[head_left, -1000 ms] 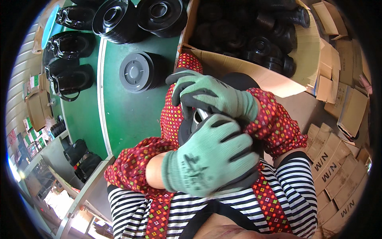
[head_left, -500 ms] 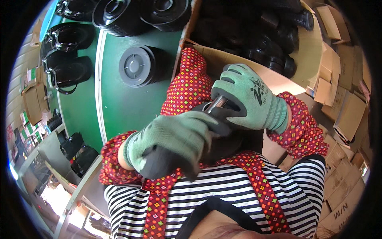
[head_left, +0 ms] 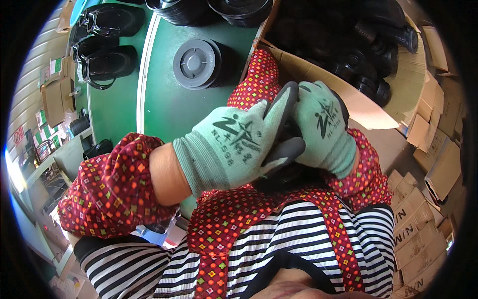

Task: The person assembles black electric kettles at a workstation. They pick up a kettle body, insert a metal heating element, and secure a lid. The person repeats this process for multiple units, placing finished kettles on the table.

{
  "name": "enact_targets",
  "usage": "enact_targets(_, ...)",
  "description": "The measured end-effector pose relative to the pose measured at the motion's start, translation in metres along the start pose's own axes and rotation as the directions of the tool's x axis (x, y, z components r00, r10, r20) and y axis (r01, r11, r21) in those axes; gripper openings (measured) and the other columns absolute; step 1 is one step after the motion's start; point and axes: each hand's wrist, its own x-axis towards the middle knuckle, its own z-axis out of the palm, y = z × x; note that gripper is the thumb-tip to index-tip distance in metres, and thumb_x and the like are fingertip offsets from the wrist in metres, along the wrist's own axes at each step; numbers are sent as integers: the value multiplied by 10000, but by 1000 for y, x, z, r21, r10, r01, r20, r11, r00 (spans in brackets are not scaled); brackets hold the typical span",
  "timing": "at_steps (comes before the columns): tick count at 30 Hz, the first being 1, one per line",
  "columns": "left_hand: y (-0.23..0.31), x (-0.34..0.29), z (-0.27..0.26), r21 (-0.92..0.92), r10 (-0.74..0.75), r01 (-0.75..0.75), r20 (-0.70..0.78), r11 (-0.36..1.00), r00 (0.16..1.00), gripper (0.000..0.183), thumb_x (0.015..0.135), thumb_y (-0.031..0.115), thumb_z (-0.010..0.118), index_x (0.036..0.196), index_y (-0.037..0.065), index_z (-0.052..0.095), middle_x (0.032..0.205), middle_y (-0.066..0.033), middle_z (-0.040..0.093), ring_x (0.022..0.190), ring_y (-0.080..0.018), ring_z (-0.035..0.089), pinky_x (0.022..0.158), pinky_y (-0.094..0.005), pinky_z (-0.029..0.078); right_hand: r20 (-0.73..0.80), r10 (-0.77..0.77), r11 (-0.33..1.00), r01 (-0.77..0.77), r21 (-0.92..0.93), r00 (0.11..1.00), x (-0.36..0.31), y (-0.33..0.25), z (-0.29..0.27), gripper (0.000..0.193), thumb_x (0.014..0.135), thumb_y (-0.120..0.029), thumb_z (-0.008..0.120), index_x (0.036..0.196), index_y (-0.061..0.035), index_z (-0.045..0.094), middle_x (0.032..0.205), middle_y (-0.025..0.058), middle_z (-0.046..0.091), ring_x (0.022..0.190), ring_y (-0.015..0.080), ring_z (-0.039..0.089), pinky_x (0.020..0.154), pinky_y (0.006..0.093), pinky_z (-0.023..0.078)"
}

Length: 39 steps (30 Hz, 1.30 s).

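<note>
A dark piece, apparently a black plastic part (head_left: 291,130), is between my two gloved hands over my lap; they cover most of it, so its full shape is hidden. My left hand (head_left: 244,137), in a mint glove with dark grey fingertips, reaches across with thumb and forefinger stretched to either side of the part. On the far side, my right hand (head_left: 321,122) has its fingers curled around the same part, close against the left fingertips. More black material (head_left: 284,180) shows below the hands, against my red patterned apron (head_left: 234,209). No metal piece shows.
Ahead on the green table (head_left: 164,114) stands a stack of round dark grey lids (head_left: 195,65), with black stacked discs (head_left: 241,11) behind. Glossy black jug-like vessels (head_left: 110,62) line its left. An open carton (head_left: 343,92) of black parts is at right, beside flattened cardboard (head_left: 423,219).
My left hand has swung up and forward from near my chest to meet the right hand. The shiny metal piece between the hands is out of sight. The view has shifted.
</note>
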Motion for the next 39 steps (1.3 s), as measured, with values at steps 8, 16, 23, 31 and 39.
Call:
enact_targets(8,-61,21,11,93,371,-365,-52,926,927,963,925,473,752,1642,-2,319,1054,-192,757,853,-382,756,747,-418,602,23,124,959,-114,-260,992,-26,-34,-27,602,789,-521,816,1209,-111,687,1012,108,624,938,303,634,798,469,498)
enact_targets(16,-83,56,23,245,516,-481,-104,842,850,922,799,494,801,1526,21,490,1001,-115,730,856,-308,740,755,-396,592,-22,257,879,-243,-409,966,-29,-51,-32,601,833,-550,798,1246,-127,691,929,99,661,765,273,679,652,403,522)
enact_targets(23,-73,46,18,346,533,-433,-283,832,797,736,818,277,808,1472,33,575,885,-144,737,733,-356,715,682,-410,572,-40,265,907,-263,-329,963,-31,-40,-26,600,854,-507,785,1266,-82,682,1035,91,655,946,282,655,854,449,504)
enact_targets(31,-95,-62,49,94,108,-56,-770,994,629,419,883,138,814,1280,50,711,1024,-184,765,872,-343,769,784,-389,614,-290,4,999,8,41,957,-67,-27,-16,656,782,-257,866,1384,-73,684,1453,182,596,1398,393,499,1191,516,391)
enact_targets(39,-191,-168,205,-118,-372,478,-793,870,482,525,843,250,843,1312,91,668,1097,-139,767,969,-343,750,857,-419,599,-391,-26,980,100,169,920,-72,-25,25,494,756,-286,893,1151,-33,737,1144,140,663,1115,368,625,1005,473,492)
